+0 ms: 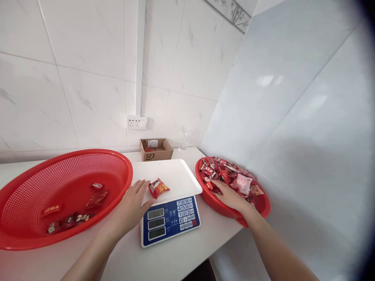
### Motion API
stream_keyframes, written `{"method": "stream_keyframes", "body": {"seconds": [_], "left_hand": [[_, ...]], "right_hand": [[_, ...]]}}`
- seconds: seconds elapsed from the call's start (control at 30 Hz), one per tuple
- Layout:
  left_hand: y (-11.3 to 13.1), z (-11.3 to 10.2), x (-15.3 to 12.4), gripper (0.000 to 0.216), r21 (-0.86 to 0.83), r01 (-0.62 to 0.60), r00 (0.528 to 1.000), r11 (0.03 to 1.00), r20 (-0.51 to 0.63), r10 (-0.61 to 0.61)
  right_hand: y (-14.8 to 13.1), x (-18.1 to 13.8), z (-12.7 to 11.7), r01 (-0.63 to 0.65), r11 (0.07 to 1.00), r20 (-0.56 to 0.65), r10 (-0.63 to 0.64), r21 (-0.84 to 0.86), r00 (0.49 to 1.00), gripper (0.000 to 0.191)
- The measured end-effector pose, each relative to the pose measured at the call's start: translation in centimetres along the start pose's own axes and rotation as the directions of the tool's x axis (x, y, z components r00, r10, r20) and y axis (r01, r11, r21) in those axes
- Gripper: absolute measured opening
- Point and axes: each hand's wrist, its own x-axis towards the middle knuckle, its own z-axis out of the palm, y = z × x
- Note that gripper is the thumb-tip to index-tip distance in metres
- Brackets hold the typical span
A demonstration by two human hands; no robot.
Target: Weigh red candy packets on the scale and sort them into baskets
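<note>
My left hand (132,203) is open beside the left edge of the white scale tray (175,173), fingers stretched and thumb apart. Just right of its fingertips, a small red and yellow snack packet (159,188) lies on the tray. Under the tray's front is the blue keypad panel of the digital scale (171,222), its displays lit dimly. My right hand (231,197) reaches over the rim of the right red basket (265,207). Its fingers are apart among a heap of small wrapped snacks (224,171), with the tips partly hidden. A pale pink packet (243,183) rests on that heap.
On the left stands a large red mesh basket (84,156) with several small packets in it. Behind the scale is a cardboard box (158,155), with a clear plastic container (184,141) beside it. Walls bound the white table (187,259) behind and at right.
</note>
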Motion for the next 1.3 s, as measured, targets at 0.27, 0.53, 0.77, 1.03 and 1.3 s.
{"method": "stream_keyframes", "body": {"seconds": [0.27,0.53,0.77,1.03,1.3], "left_hand": [[1.4,-2.0,-0.6,0.027,-0.075,-0.029,0.999,0.997,-0.027,0.027],[1.5,-2.4,-0.7,0.030,-0.085,-0.001,0.999,0.996,-0.048,-0.003],[1.4,-2.6,-0.8,0.032,-0.079,0.001,0.999,0.997,-0.051,-0.005],[0.7,-1.2,-0.8,0.047,-0.029,-0.133,0.991,0.991,-0.023,0.132],[0.7,-0.3,-0.8,0.043,0.040,-0.175,0.981,0.984,0.096,0.171]], "right_hand": [[0.4,1.5,1.4,-0.118,0.960,-0.143,0.083,-0.255,0.986,0.041],[1.7,2.2,0.1,-0.200,0.977,-0.376,0.159,-0.071,0.913,0.034],[0.7,2.2,-2.1,-0.245,0.968,-0.398,0.248,0.060,0.883,0.035],[1.1,2.7,-2.0,-0.270,0.963,-0.421,0.255,0.027,0.870,0.037],[1.3,3.0,-1.9,-0.287,0.956,-0.402,0.285,0.058,0.870,0.034]]}}
